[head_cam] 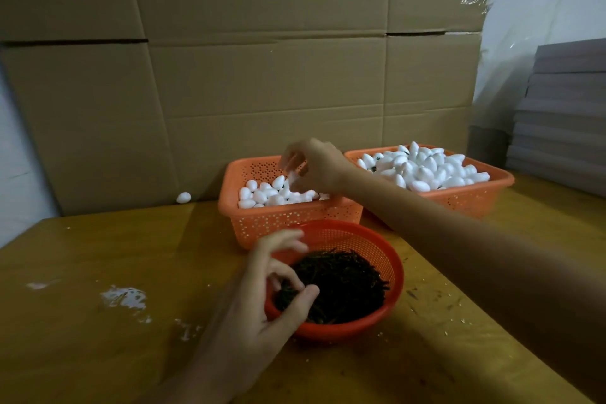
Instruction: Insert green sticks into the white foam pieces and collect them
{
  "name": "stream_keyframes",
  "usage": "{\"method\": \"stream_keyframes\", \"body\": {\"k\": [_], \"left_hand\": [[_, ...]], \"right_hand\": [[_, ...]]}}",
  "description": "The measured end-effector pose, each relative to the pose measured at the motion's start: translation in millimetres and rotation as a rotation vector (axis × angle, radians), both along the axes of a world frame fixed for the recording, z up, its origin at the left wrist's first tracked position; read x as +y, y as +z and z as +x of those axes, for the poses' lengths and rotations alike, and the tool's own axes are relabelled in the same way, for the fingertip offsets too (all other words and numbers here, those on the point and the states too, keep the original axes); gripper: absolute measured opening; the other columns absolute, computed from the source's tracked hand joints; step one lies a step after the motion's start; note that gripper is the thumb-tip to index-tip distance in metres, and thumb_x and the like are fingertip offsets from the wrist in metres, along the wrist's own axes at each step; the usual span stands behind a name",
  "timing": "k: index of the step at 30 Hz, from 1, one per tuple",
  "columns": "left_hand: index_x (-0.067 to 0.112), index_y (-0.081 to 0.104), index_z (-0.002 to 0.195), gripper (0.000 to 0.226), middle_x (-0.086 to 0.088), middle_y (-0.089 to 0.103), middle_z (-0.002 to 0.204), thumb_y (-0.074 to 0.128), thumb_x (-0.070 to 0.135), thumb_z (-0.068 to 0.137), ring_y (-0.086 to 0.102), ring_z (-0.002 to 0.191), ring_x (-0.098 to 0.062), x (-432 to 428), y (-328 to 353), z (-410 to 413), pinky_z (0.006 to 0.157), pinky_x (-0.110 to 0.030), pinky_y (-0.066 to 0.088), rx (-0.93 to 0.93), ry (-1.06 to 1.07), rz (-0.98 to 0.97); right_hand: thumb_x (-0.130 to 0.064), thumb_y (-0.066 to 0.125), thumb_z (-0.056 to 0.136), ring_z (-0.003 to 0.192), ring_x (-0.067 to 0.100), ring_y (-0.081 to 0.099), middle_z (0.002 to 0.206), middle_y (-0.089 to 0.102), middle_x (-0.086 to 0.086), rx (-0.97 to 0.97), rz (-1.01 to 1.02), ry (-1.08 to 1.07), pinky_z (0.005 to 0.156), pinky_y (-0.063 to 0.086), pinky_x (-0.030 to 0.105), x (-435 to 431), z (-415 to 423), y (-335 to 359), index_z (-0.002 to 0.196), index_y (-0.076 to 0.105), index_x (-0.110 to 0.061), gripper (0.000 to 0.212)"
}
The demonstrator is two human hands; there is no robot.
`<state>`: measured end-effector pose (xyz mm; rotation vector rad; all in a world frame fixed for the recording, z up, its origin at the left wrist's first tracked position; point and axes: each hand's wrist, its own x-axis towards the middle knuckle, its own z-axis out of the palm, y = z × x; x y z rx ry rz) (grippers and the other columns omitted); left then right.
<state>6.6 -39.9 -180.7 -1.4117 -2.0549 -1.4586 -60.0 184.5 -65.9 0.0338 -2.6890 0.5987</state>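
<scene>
A round red bowl [387, 275] on the wooden table holds a heap of dark green sticks [341, 282]. My left hand [262, 302] reaches into its left side, thumb and fingers curled over the sticks; whether it pinches one is blurred. Behind it an orange basket [262, 223] holds plain white foam pieces [262, 195]. My right hand [314, 164] hovers over this basket and pinches a blurred white foam piece [292, 178]. To the right, a second orange basket [485, 193] is heaped with foam pieces [423, 169], dark stick ends showing among them.
One stray foam piece [183, 197] lies against the cardboard wall [262, 75] at the back left. White crumbs [124, 297] mark the table [98, 354] on the left. A stack of grey sheets [564, 115] stands at the far right.
</scene>
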Motion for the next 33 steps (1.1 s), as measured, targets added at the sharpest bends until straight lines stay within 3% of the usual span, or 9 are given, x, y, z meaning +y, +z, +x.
{"method": "stream_keyframes", "body": {"k": [5,9,11,15,18,22,25,28,33], "left_hand": [[0.054,0.026,0.156,0.086,0.021,0.049,0.147,0.075,0.041,0.087,0.072,0.102,-0.015,2,0,-4,0.081,-0.017,0.056,-0.118,0.019,0.143],[0.047,0.058,0.140,0.051,0.017,0.057,0.135,0.074,0.040,0.092,0.069,0.108,-0.016,0,1,-9,0.085,-0.017,0.055,-0.029,0.077,0.110],[0.038,0.073,0.122,0.032,0.016,0.063,0.127,0.069,0.040,0.090,0.066,0.116,-0.014,-1,3,-8,0.088,-0.018,0.055,0.051,0.098,0.083],[0.027,0.076,0.118,0.031,0.015,0.068,0.121,0.074,0.017,0.088,0.068,0.116,-0.014,0,6,-8,0.089,-0.019,0.056,0.057,0.082,0.096],[0.027,0.075,0.119,0.031,0.014,0.065,0.120,0.073,0.018,0.090,0.069,0.111,-0.016,-2,8,-8,0.085,-0.022,0.058,0.087,0.082,0.084],[0.029,0.070,0.130,0.040,0.011,0.059,0.119,0.070,0.018,0.092,0.067,0.112,-0.018,-2,5,-8,0.090,-0.020,0.056,0.046,0.088,0.086],[0.028,0.073,0.125,0.042,0.013,0.057,0.114,0.070,0.012,0.087,0.065,0.111,-0.018,-2,5,-6,0.089,-0.015,0.053,0.052,0.103,0.068],[0.032,0.069,0.116,0.040,0.012,0.059,0.115,0.072,0.009,0.083,0.070,0.105,-0.016,-2,7,-4,0.087,-0.013,0.053,0.018,0.101,0.109],[0.036,0.062,0.113,0.041,0.006,0.065,0.114,0.075,0.012,0.082,0.072,0.102,-0.019,-2,5,-4,0.085,-0.015,0.055,-0.064,0.092,0.157]], "right_hand": [[-0.002,0.089,0.078,0.089,0.020,0.075,0.097,0.075,0.010,0.138,-0.470,0.334,0.085,0.063,0.037,-23,79,-24,0.116,0.071,-0.011,0.043],[-0.008,0.087,0.083,0.097,0.012,0.076,0.099,0.079,0.002,-0.025,-0.344,0.406,0.095,0.060,0.043,-31,109,-48,0.133,0.062,-0.017,0.056],[-0.012,0.087,0.084,0.092,0.018,0.078,0.096,0.080,0.005,-0.049,-0.445,0.376,0.092,0.062,0.043,-30,111,-53,0.135,0.060,-0.019,0.058],[-0.014,0.082,0.089,0.085,0.028,0.078,0.093,0.079,0.012,-0.153,-0.660,0.393,0.079,0.065,0.036,-29,114,-58,0.137,0.058,-0.015,0.054],[-0.027,0.075,0.096,0.092,0.026,0.077,0.099,0.078,0.010,-0.135,-0.520,0.427,0.083,0.064,0.039,-29,116,-57,0.132,0.063,-0.017,0.040],[-0.024,0.052,0.108,0.106,0.016,0.071,0.111,0.073,0.007,-0.111,-0.633,0.381,0.094,0.058,0.038,-27,115,-57,0.124,0.067,-0.015,0.024],[-0.002,0.059,0.096,0.100,0.012,0.068,0.102,0.073,-0.002,-0.069,-0.275,0.257,0.093,0.055,0.040,-24,113,-62,0.115,0.068,-0.015,0.025],[-0.006,0.068,0.088,0.110,0.010,0.064,0.116,0.072,-0.009,-0.195,0.097,0.264,0.093,0.051,0.032,-29,114,-64,0.114,0.071,-0.022,0.031],[-0.016,0.072,0.086,0.110,0.014,0.066,0.115,0.073,-0.011,-0.171,0.235,0.238,0.090,0.054,0.040,-35,115,-69,0.112,0.073,-0.031,0.030]]}}
